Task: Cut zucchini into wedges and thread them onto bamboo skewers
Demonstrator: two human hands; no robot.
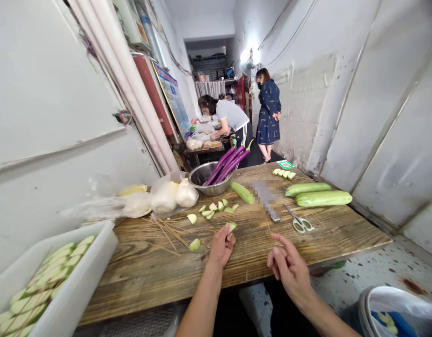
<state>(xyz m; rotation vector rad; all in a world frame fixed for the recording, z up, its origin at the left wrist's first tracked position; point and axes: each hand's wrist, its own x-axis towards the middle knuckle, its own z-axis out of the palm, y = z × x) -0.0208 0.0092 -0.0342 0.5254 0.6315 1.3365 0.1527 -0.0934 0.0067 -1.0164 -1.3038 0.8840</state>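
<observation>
My left hand [222,247] pinches a half-round zucchini slice [232,227] just above the wooden table [149,281]. My right hand [288,264] is closed, thumb against fingers, on a thin wooden skewer [268,226] that points up and away. The slice and the skewer are apart. Several cut zucchini pieces [213,206] lie beyond my left hand, and one rounded end piece [194,245] sits to its left. Loose bamboo skewers [168,232] are spread on the left of the tabletop. Past my right hand are scissors [300,223] with pale green handles.
A white bin [96,252] of skewered slices stands at left. Farther back are bagged vegetables [163,199], a steel bowl [201,175] with eggplants [224,166], a blurred knife [267,199] and whole zucchinis [323,198]. A lined bucket [368,304] is lower right; two people are beyond.
</observation>
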